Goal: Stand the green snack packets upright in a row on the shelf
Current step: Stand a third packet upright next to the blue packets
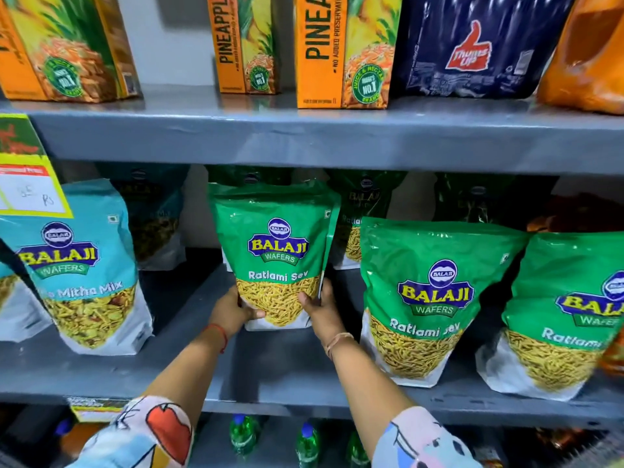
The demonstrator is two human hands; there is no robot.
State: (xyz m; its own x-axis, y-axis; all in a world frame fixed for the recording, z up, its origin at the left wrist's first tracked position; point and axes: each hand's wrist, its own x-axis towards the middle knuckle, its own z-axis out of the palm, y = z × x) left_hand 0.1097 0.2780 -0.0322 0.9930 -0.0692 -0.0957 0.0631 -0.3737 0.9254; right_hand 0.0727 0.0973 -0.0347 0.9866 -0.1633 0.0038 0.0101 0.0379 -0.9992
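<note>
Both sleeved arms reach to 12 o'clock. The left hand [236, 309] and right hand [320, 307] each close their grip on the bottom corners of an upright green snack packet [275, 244], on the grey shelf [270, 359]. At 3 o'clock stand two more green packets [429, 298]; others stand behind.

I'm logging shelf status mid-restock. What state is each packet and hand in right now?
Held green packet: upright, set back on the middle shelf, gripped at both lower sides.
Left hand: closed on that packet's lower left edge.
Right hand: closed on its lower right edge.
Second green packet: standing upright, untouched.
Third green packet: standing, partly cut off by the frame.
Blue packet: standing, leaning slightly.
</note>
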